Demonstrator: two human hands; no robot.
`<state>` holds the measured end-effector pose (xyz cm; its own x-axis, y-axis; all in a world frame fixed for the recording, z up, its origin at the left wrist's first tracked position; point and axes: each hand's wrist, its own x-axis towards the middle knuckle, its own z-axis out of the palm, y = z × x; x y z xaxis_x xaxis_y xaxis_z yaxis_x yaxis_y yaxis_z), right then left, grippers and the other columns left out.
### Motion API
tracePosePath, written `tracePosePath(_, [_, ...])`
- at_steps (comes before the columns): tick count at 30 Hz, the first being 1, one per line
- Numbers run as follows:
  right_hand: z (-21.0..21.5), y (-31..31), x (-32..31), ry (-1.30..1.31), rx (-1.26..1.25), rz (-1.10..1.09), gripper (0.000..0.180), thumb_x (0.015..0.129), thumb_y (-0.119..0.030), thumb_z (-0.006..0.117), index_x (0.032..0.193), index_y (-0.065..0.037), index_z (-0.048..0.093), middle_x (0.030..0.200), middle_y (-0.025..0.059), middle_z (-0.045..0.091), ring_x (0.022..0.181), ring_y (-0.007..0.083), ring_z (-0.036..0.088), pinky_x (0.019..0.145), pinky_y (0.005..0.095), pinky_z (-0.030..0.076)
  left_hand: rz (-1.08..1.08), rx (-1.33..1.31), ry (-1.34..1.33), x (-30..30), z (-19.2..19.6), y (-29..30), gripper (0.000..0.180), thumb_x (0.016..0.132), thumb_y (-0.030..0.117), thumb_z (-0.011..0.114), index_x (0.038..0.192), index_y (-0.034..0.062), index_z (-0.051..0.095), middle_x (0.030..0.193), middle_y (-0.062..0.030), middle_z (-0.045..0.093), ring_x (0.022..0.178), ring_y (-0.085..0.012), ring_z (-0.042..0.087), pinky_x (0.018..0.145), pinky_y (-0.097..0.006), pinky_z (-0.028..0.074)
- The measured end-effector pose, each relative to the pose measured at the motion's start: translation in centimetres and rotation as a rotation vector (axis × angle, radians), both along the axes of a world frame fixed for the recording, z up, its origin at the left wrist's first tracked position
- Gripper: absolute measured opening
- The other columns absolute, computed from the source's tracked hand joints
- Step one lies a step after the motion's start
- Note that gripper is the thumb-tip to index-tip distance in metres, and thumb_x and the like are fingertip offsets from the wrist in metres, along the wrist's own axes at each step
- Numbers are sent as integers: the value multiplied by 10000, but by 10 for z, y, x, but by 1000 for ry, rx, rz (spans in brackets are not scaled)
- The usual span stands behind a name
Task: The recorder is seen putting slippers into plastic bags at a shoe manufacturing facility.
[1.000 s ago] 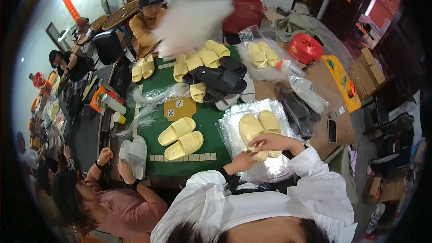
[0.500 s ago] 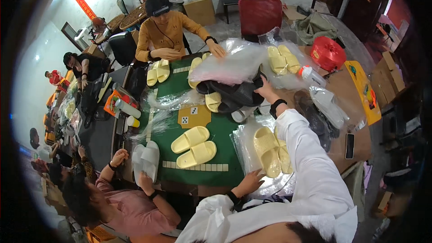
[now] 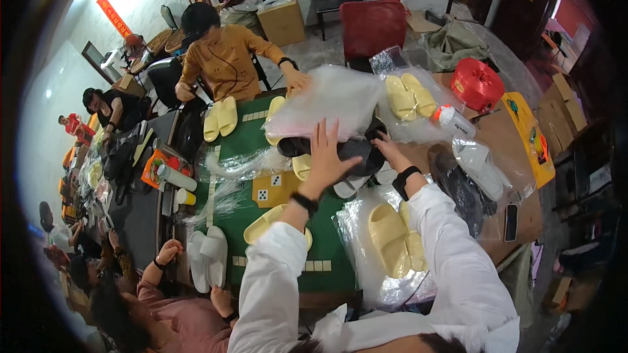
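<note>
My left hand (image 3: 325, 160) is open, fingers spread, over the pile of black slippers (image 3: 364, 159) in the middle of the table. At the pile's right end, my right hand (image 3: 388, 149) grips a black slipper. Behind the pile lies a stack of clear plastic bags (image 3: 327, 104), partly covering a yellow slipper (image 3: 275, 112). A white slipper (image 3: 351, 186) shows below the black ones, and another yellow slipper (image 3: 301, 166) peeks out beside my left wrist. Nearer me, a pair of yellow slippers (image 3: 265, 223) is partly hidden by my left forearm.
Yellow slippers (image 3: 387, 238) lie on clear bags between my arms. To the right are a bottle (image 3: 456, 123), red twine roll (image 3: 477, 82), bagged white slippers (image 3: 481, 167) and a phone (image 3: 510, 222). Across sits a person (image 3: 219, 59); at left another touches grey slippers (image 3: 210, 255).
My left hand has risen from the near table edge and reached forward to the black slippers. My right hand stays at their right end. The person across has leaned back left.
</note>
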<state>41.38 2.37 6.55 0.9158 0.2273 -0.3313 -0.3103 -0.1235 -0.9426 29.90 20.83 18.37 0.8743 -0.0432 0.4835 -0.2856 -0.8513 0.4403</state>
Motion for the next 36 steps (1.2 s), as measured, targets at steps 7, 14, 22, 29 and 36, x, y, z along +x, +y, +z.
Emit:
tracePosePath(7, [1,14,-20,-107,-161,-85,499,797,-265,563,1208,1,467,1155,210,521,1077,272,495,899,300,371,81,173,417,133,-20,15,898,658,677,523,1330,118,320,1324,-216,320,1227,-408,276,991,-523,222])
tracePosePath(14, [-39,-1,-13,-96,-115,-259,478,690,-99,607,1152,-14,520,1065,236,510,980,317,532,868,343,407,195,257,1000,173,-3,-68,1070,570,778,482,1375,127,210,1286,-210,403,1173,-400,396,949,-601,223])
tracePosePath(22, [-11,29,-57,-315,-555,-341,470,691,-27,520,1160,-62,510,1083,175,486,956,354,518,825,388,428,416,401,1134,193,-37,-80,1090,540,624,672,1351,53,219,1220,-153,494,1100,-377,482,920,-638,241])
tracePosePath(29, [-7,36,-65,-276,-518,-352,441,702,-29,499,1138,-86,527,1040,162,498,920,351,526,810,386,435,28,394,1184,213,-65,-40,470,583,352,729,928,41,656,968,-162,626,891,-283,610,791,-378,469])
tracePosePath(36, [-10,40,-71,-335,-460,-398,393,718,-71,516,1110,-82,544,1025,177,497,924,351,527,823,385,429,-58,435,829,210,-81,17,310,627,170,605,807,-82,623,857,-253,609,838,-362,602,731,-392,478])
